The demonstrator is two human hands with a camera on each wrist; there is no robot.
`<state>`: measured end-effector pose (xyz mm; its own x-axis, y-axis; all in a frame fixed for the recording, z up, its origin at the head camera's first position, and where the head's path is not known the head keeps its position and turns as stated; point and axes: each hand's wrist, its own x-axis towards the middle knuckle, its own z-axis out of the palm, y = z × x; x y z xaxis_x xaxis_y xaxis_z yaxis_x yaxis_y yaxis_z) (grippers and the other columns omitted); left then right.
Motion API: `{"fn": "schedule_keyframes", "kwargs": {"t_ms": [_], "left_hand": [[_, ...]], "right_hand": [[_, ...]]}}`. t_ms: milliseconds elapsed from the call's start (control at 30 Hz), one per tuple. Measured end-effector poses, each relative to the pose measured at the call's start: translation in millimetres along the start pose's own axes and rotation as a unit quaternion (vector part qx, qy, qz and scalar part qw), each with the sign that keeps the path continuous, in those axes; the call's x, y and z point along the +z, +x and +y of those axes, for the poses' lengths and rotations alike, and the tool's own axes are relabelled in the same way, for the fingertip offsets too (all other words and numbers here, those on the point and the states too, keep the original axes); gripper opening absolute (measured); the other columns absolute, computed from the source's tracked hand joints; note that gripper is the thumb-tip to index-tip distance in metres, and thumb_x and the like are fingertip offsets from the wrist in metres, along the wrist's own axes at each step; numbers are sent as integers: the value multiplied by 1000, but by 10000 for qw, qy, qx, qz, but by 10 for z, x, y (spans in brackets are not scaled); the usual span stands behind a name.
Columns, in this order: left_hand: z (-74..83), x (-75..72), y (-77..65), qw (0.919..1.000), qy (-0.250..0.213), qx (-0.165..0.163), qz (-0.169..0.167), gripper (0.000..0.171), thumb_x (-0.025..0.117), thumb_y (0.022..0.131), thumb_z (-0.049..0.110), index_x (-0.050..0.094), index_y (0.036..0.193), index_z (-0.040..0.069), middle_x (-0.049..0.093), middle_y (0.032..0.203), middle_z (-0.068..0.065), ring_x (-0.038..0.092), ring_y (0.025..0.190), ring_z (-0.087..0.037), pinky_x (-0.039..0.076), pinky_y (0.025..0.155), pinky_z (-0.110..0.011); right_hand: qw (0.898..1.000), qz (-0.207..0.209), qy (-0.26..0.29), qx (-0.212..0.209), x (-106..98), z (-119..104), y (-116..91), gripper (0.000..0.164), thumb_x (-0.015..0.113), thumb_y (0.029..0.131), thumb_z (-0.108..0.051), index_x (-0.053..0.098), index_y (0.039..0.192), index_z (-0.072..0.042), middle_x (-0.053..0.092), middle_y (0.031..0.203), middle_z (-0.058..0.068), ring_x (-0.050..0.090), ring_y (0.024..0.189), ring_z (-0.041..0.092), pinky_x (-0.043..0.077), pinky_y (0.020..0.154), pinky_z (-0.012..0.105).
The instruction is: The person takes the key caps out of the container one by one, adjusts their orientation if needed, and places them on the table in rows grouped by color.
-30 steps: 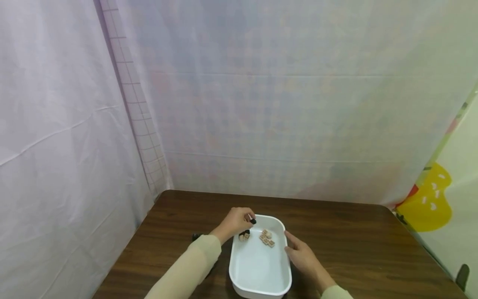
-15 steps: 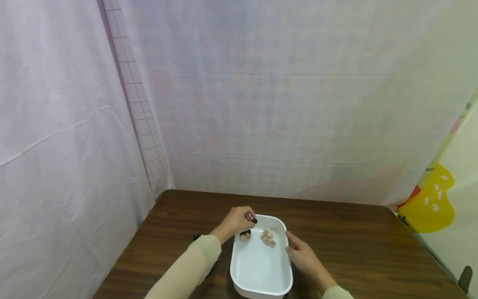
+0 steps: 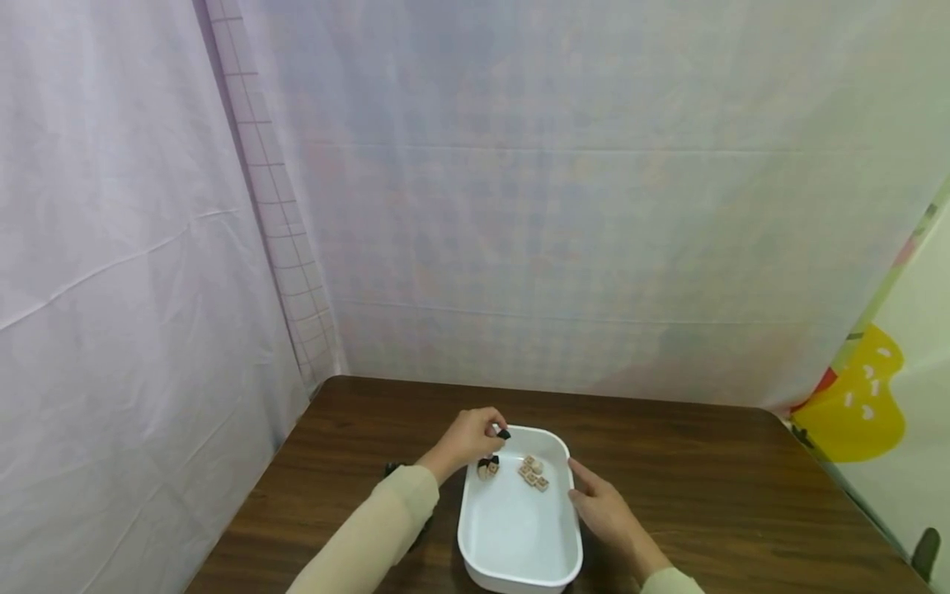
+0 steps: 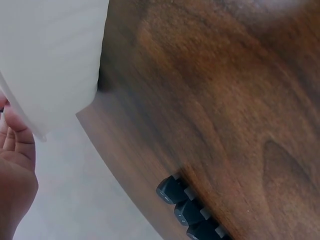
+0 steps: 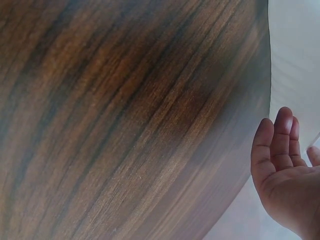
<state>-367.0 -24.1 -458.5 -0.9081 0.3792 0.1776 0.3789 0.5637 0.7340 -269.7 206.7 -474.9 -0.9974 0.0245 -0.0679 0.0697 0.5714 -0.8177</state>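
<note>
My left hand (image 3: 466, 437) is over the far left corner of a white tray (image 3: 515, 540). Its fingertips pinch a small black keycap-like block (image 3: 504, 434). Below that hand, beige and black blocks (image 3: 488, 468) are clustered inside the tray by its left wall. A second cluster of several beige blocks (image 3: 533, 473), their faces marked with squares, lies at the far middle of the tray floor. My right hand (image 3: 603, 511) holds the tray's right wall, thumb at the rim; in the right wrist view the fingers (image 5: 282, 142) lie along the outer side.
The tray stands on a dark wooden table (image 3: 705, 487). Left of it, partly behind the left sleeve (image 3: 386, 528), several black blocks (image 4: 190, 212) sit in a row on the table. White curtains (image 3: 549, 247) hang behind and at the left.
The left hand has stayed over the far left corner, its fingers shifting slightly and turning the black block. The right hand keeps its hold; tray and beige blocks stay put.
</note>
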Motion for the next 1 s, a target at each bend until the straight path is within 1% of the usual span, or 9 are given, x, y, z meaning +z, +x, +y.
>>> {"fn": "schedule_keyframes", "kwargs": {"t_ms": [100,167,300,433,567,633,767,933,1000], "left_hand": [[-1,1,6,10000,56,34,60,16,71,86,-1,68,100,7,61,75,3,58,63,-10,48,53,-23],[-1,2,7,9999,99,47,102,17,71,84,-2,68,98,7,61,77,3,57,66,-10,49,56,-24],[1,2,2,9999,56,16,83,16,76,84,6,69,99,10,62,81,5,57,73,-10,50,63,-25],[-13,1,-5,9999,-142,43,47,16,77,87,15,69,100,11,63,85,6,59,77,-9,51,67,-27],[-51,-22,-25,9996,-225,96,103,16,74,90,14,68,104,9,65,89,3,61,78,-11,53,67,-27],[-75,-56,-41,9996,-226,130,147,21,74,90,13,69,110,7,66,93,0,62,82,-13,54,69,-29],[-150,-161,-74,9991,-268,239,227,28,73,90,10,69,117,2,68,98,-7,64,89,-19,54,73,-32],[-266,-350,-138,9988,-289,174,362,23,74,89,10,72,111,5,68,94,-3,64,86,-18,54,68,-31],[-317,-442,-173,9987,-235,145,420,22,75,88,10,73,110,5,67,93,-2,63,86,-17,53,68,-31]], "right_hand": [[10000,11,-6,1,-1,-9,-3,54,56,95,-8,43,146,3,62,117,27,60,100,32,49,89,53],[10000,15,12,-30,2,-13,-4,54,56,95,-7,43,146,3,62,118,28,60,101,33,49,90,54],[10000,2,52,-63,9,-7,3,54,55,95,-7,42,147,3,58,124,32,60,106,36,48,92,56],[10000,6,16,-33,9,-12,4,54,55,95,-7,42,147,3,60,120,31,61,103,34,49,90,54],[10000,-27,78,-1,5,-30,-8,54,55,95,-6,42,147,3,59,122,32,61,105,35,49,91,55],[9999,-46,116,-9,6,-23,-6,54,55,96,-6,42,146,4,59,123,32,61,105,35,50,91,54],[10000,-53,78,-20,0,-13,-7,54,55,95,-6,41,146,4,63,113,26,61,98,30,51,87,48],[10000,-46,48,41,-8,-16,-10,54,55,95,-7,42,147,3,64,105,18,60,93,27,51,82,44],[9999,-22,86,77,-6,-15,-7,54,55,95,-6,43,147,2,64,106,20,60,94,28,51,83,46]]}}
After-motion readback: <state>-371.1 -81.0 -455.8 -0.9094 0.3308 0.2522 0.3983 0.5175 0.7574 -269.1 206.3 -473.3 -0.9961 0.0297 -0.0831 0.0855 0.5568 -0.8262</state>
